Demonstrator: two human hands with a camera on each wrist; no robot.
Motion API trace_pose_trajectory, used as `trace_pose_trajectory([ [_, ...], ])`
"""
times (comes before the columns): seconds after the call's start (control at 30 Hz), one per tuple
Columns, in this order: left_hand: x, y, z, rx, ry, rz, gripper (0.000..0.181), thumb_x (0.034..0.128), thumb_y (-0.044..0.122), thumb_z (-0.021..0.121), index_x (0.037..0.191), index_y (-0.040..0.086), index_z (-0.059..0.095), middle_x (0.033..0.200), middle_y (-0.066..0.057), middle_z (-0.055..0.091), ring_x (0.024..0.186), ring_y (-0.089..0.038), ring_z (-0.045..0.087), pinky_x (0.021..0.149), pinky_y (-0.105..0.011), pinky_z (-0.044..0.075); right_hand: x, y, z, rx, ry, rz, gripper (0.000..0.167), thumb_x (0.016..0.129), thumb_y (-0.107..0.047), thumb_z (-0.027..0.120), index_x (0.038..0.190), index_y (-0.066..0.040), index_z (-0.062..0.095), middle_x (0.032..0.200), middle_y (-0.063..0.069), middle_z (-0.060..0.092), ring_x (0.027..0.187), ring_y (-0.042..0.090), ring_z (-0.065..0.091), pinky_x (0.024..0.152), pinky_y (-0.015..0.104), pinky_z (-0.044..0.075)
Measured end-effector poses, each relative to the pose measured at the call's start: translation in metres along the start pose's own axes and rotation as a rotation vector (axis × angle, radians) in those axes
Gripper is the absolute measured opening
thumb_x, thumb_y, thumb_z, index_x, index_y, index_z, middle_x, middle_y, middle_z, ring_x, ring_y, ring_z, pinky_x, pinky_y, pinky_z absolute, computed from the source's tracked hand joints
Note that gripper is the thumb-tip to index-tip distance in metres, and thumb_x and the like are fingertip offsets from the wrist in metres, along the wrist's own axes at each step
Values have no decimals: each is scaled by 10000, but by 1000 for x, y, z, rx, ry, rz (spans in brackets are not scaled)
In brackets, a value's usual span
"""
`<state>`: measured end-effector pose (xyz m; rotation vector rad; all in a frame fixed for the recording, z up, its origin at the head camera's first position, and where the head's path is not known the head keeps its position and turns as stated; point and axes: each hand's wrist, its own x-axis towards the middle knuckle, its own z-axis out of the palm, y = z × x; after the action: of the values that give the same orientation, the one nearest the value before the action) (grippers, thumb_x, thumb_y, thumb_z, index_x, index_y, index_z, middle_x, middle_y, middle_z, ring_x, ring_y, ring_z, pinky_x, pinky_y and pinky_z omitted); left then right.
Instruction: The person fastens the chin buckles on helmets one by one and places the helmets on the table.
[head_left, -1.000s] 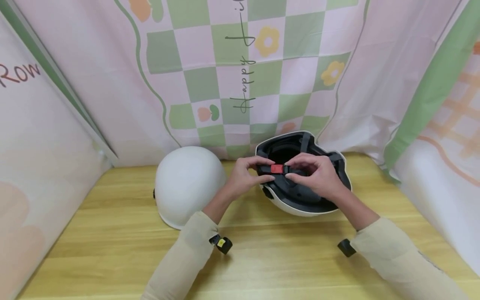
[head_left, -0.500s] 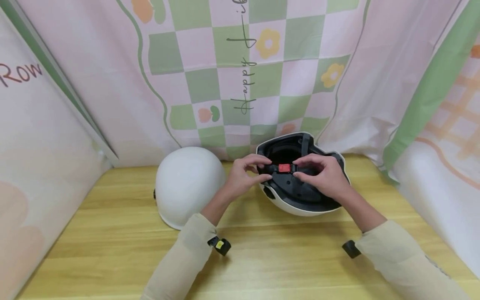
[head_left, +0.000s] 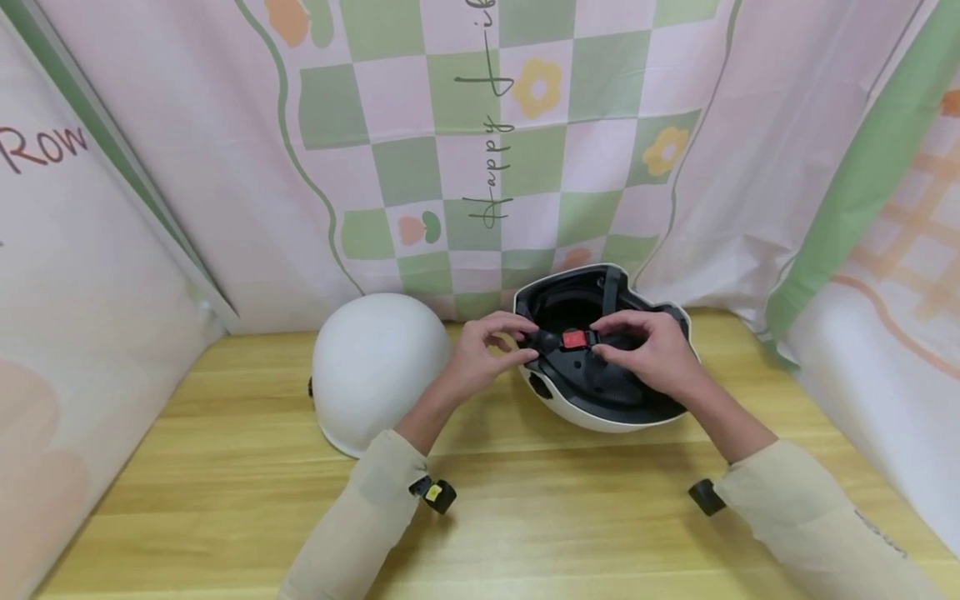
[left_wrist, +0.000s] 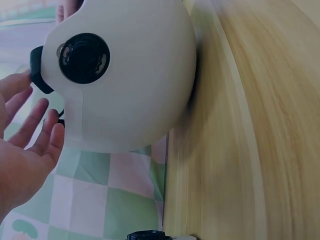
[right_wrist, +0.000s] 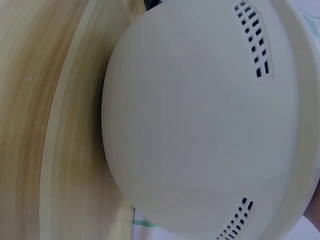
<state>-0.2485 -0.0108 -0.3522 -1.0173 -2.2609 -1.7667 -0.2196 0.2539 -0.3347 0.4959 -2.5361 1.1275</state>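
Note:
An upturned white helmet [head_left: 600, 417] with black lining lies at the back right in the head view. Across its opening runs a black strap with a red buckle [head_left: 574, 339]. My left hand [head_left: 487, 350] pinches the strap's left part near the rim, between thumb and fingers. At the buckle's right end, my right hand [head_left: 648, 346] pinches the black piece. The left wrist view shows my left hand [left_wrist: 27, 145] beside the helmet's shell [left_wrist: 145, 75] and its round black knob [left_wrist: 84, 58]. In the right wrist view the vented shell [right_wrist: 200, 115] hides most of my right hand.
A second white helmet [head_left: 378, 367] sits dome-up on the wooden table [head_left: 525, 533], left of my left hand. Behind the table hangs a checked curtain [head_left: 465, 150], and pale cloth panels stand at both sides.
The red buckle and my right hand have shifted right. My left hand has moved slightly left along the strap, and more of the strap shows between the hands.

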Motion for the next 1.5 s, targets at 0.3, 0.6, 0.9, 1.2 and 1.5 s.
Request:
trace_pose_trajectory([
  [0.3,-2,0,-1,12,-17,-37,268,863,57,749,1120,-7,709,1175,-171,670,1016,-309,617,789,-242,540,1,2,-3,-107,-36,71,237,834,-153,793,1060,-94,749,1014,117,760,867,13,605,761,115,446],
  [0.6,-1,0,-1,16,-28,-76,264,874,79,743,1128,12,713,1176,-153,673,1020,-292,610,786,-211,521,1,2,-2,-109,-46,66,224,821,-129,801,1036,-84,755,985,120,765,893,144,654,738,176,498],
  [0.9,-2,0,-2,21,-24,-71,267,879,84,739,1134,10,710,1180,-153,669,1015,-290,614,818,-311,539,0,5,-2,-76,-30,32,222,838,-79,775,1055,-58,734,992,142,765,852,10,661,706,146,506],
  [1.2,-5,-1,-4,11,48,-44,259,869,48,738,1110,-39,700,1125,-206,690,993,-345,634,792,-291,530,-3,6,-7,-161,86,-81,219,828,-64,779,1043,-53,739,998,128,742,816,51,620,681,112,482],
  [1.5,-11,-5,-4,25,117,-173,262,899,90,716,1141,18,645,1054,-191,703,967,-286,670,807,-296,518,-1,26,-29,-238,339,-174,231,786,-4,762,1015,-28,742,1044,164,707,924,95,587,730,47,396],
])
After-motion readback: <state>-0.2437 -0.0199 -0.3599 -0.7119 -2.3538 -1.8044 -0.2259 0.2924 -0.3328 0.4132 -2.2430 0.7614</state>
